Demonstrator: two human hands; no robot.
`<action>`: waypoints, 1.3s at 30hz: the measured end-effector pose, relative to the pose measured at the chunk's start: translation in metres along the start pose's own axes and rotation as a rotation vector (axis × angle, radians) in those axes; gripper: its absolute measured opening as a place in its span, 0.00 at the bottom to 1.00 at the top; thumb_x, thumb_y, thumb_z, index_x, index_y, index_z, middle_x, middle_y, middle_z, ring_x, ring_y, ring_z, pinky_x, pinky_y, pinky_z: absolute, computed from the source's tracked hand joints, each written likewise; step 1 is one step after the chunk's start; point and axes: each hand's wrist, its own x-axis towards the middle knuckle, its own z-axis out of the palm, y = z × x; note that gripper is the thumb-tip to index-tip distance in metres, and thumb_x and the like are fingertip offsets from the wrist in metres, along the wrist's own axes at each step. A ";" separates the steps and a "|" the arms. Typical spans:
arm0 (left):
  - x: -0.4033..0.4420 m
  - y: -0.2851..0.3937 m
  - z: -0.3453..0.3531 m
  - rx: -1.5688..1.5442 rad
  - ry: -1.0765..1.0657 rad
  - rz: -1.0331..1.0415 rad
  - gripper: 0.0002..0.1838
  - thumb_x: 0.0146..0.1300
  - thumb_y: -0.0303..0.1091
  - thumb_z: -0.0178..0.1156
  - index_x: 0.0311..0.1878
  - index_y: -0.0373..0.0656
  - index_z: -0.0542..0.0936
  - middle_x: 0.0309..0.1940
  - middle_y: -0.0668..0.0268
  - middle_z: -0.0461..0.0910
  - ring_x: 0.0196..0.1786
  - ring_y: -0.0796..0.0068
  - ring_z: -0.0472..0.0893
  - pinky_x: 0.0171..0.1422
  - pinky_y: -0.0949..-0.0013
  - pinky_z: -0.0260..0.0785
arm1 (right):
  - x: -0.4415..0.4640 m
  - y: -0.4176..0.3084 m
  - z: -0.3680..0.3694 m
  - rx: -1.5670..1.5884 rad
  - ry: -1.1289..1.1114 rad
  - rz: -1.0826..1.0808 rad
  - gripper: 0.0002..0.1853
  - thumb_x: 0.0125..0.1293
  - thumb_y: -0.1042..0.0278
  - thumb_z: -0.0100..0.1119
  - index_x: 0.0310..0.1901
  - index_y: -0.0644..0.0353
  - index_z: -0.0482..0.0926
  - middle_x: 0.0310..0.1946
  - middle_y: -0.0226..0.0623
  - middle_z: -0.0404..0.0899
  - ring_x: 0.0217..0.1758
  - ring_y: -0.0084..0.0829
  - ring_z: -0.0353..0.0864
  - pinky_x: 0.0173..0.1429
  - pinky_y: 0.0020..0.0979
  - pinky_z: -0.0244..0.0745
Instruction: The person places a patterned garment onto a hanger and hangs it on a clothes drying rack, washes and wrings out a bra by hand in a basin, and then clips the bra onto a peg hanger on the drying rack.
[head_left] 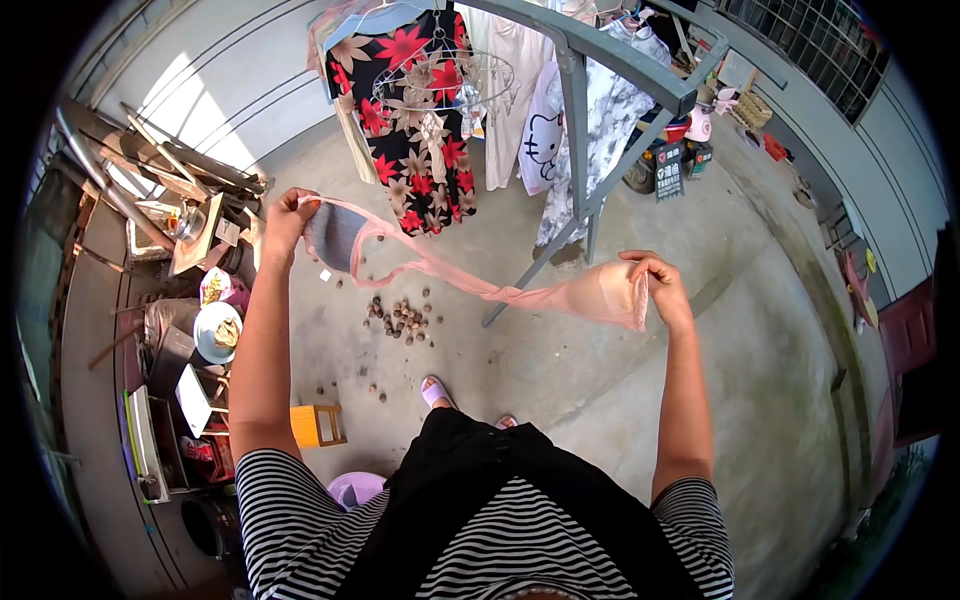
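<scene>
A sheer pink garment (460, 280), twisted along its middle, hangs stretched between my two hands; its exact kind is hard to make out. My left hand (290, 215) pinches the upper left end, beside a grey panel (342, 236) in the fabric. At the other end, my right hand (655, 285) is closed on the edge of a wider, see-through part. The fabric sags a little between them, above the concrete floor.
Clothes, including a floral garment (405, 120), hang from a grey metal rack (577, 130) ahead. Small round brown things (400, 320) lie scattered on the floor. A wooden stool (317, 426) and purple basin (355, 488) stand at left, near piled wood (165, 190).
</scene>
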 end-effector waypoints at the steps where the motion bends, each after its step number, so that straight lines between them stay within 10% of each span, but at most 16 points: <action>1: 0.004 -0.003 0.001 0.000 -0.004 0.006 0.04 0.59 0.24 0.56 0.36 0.38 0.79 0.28 0.71 0.77 0.30 0.84 0.73 0.33 0.79 0.64 | 0.009 0.001 0.008 0.077 -0.012 -0.003 0.12 0.53 0.89 0.45 0.27 0.63 0.78 0.43 0.37 0.79 0.49 0.30 0.75 0.54 0.26 0.68; 7: 0.019 -0.006 0.004 0.027 -0.103 0.059 0.04 0.58 0.24 0.59 0.36 0.38 0.80 0.29 0.71 0.77 0.32 0.83 0.73 0.38 0.78 0.65 | 0.040 -0.044 0.049 0.590 -0.183 0.118 0.12 0.55 0.75 0.48 0.40 0.67 0.75 0.42 0.41 0.78 0.48 0.30 0.74 0.57 0.28 0.67; 15: 0.027 -0.011 -0.026 0.039 -0.074 0.070 0.04 0.58 0.23 0.59 0.36 0.38 0.79 0.29 0.71 0.77 0.31 0.84 0.73 0.36 0.78 0.65 | 0.069 -0.005 0.086 -0.368 -0.478 0.110 0.31 0.49 0.83 0.51 0.60 0.61 0.70 0.52 0.45 0.75 0.57 0.38 0.73 0.61 0.31 0.66; 21: 0.036 -0.025 -0.055 0.003 -0.025 0.045 0.04 0.58 0.22 0.59 0.36 0.38 0.79 0.29 0.70 0.78 0.30 0.84 0.74 0.35 0.79 0.65 | 0.082 0.027 0.124 -0.513 -0.567 0.196 0.29 0.48 0.87 0.48 0.56 0.58 0.74 0.44 0.42 0.80 0.50 0.39 0.78 0.56 0.32 0.71; 26: 0.045 -0.037 -0.083 -0.017 0.042 -0.031 0.03 0.59 0.24 0.58 0.36 0.37 0.79 0.28 0.70 0.78 0.30 0.84 0.74 0.35 0.79 0.65 | 0.062 -0.109 0.158 -0.612 -0.464 -0.490 0.17 0.45 0.89 0.50 0.35 0.60 0.78 0.30 0.36 0.76 0.40 0.36 0.77 0.62 0.39 0.66; 33: 0.056 -0.049 -0.109 -0.099 0.152 -0.051 0.04 0.59 0.26 0.58 0.38 0.38 0.77 0.25 0.71 0.76 0.16 0.85 0.70 0.15 0.79 0.60 | 0.070 -0.088 0.164 -0.798 0.009 -0.807 0.06 0.41 0.82 0.57 0.20 0.61 0.71 0.33 0.32 0.77 0.46 0.35 0.76 0.58 0.43 0.68; 39: 0.063 -0.051 -0.113 0.156 0.212 0.034 0.06 0.57 0.28 0.60 0.36 0.37 0.78 0.24 0.69 0.77 0.25 0.82 0.73 0.30 0.74 0.67 | 0.085 -0.041 0.160 -0.890 -0.068 -0.516 0.04 0.43 0.81 0.57 0.21 0.61 0.73 0.36 0.37 0.79 0.32 0.35 0.80 0.35 0.35 0.75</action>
